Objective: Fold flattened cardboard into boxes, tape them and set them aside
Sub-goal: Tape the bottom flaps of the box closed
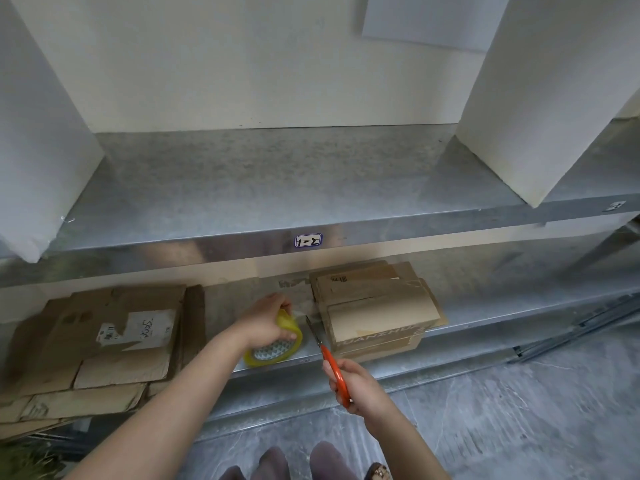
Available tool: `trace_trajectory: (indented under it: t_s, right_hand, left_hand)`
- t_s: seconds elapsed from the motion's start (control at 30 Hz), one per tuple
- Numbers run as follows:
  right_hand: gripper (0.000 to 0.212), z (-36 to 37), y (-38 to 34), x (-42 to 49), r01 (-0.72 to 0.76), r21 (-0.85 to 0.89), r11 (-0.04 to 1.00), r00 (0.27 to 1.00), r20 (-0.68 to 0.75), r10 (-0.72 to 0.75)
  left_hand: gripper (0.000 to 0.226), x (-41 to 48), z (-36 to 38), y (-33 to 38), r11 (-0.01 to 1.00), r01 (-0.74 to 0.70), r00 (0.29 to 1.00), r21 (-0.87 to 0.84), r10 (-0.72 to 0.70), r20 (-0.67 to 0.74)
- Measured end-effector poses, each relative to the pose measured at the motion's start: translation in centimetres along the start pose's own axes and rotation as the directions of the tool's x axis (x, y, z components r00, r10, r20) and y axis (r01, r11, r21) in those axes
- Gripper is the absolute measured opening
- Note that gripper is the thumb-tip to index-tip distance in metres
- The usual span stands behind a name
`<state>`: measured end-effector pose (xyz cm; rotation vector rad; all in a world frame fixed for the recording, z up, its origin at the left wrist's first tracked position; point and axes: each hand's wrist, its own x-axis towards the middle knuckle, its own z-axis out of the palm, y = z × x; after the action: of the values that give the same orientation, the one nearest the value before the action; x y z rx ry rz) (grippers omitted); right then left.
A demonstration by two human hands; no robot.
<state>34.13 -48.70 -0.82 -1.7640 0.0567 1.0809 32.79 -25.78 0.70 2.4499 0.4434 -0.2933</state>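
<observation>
On lower shelf (450, 355) of metal rack: gripping yellow tape roll (277, 351) with left hand (266, 323), fingers (281, 303) curled over its top edge, roll set down on shelf. Holding orange-handled scissors (329, 362) in right hand (353, 382), fingers wrapped round handles, blades together, pointing toward shelf back, just beside roll. Flattened cardboard (121, 362) stacked at left end of shelf, untouched. Low brown box (377, 317) at right, near scissor tip, in neither hand. Probably fetching or parking tools around taping step; cannot tell which. Next move likely calls for freeing a hand to pull out a flat sheet and fold it, or finding tape end, drawing it over a seam, cutting. Readable: "1-2" handwritten on sticker (308, 240) on upper shelf edge; "UANZHU", partial, printed on box front; white shipping label (149, 329) on flat cardboard with barcode and scrawl, not legible.
</observation>
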Motion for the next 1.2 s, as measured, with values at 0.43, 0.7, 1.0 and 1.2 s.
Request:
trace_trajectory:
  t_s: [0.43, 0.7, 1.0, 1.2]
  right_hand:
    - [0.046, -0.8, -0.6, 0.9, 0.05, -0.284, 0.958, 0.987, -0.131, -0.09]
    - [0.06, -1.5, -1.0, 0.7, 0.03, -0.433, 0.901, 0.998, -0.038, -0.052]
    - [0.054, -1.6, 0.3, -0.7, 0.007, -0.289, 0.957, 0.999, 0.046, 0.007]
    - [0.069, -1.5, 0.2, -1.2, -0.02, -0.164, 0.986, 0.996, 0.084, 0.035]
  left_hand:
    - [0.047, -0.1, 0.2, 0.5, 1.0, -0.01, 1.0, 0.027, 0.011, -0.016]
    - [0.042, -0.1, 0.5, 0.6, 1.0, 0.005, 0.998, 0.013, -0.004, -0.055]
    - [0.043, -0.4, 0.4, 0.3, 1.0, 0.014, 0.999, -0.011, -0.014, -0.046]
    - [0.043, -0.6, 0.4, 0.2, 1.0, 0.0, 0.999, 0.004, 0.0, -0.048]
